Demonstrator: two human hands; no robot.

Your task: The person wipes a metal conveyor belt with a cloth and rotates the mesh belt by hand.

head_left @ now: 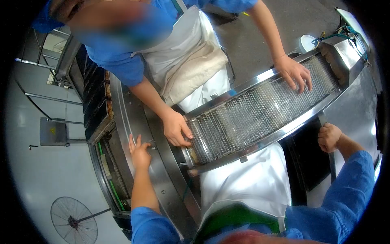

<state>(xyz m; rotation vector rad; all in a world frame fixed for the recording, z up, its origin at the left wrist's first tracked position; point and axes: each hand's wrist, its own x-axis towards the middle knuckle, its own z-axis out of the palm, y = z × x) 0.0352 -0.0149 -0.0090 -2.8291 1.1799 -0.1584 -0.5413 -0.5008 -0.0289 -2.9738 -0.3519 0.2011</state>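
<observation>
A metal mesh conveyor belt (252,118) in a steel frame crosses the middle of the view. My left hand (140,153) rests with fingers spread on the flat steel panel (162,179) at the left. At the right, my right hand (329,137) is closed around the edge of a steel panel (349,110), below the belt frame. Across the belt, a co-worker's one hand (176,128) touches the belt's left end, and their other hand (293,73) lies over the mesh near its right end.
The co-worker in a white apron (199,53) stands beyond the belt. A white bucket (307,43) is at the upper right. Dark machine parts (95,93) and a wall-side fan (73,221) are at the left. Green cords (351,33) hang at the far right.
</observation>
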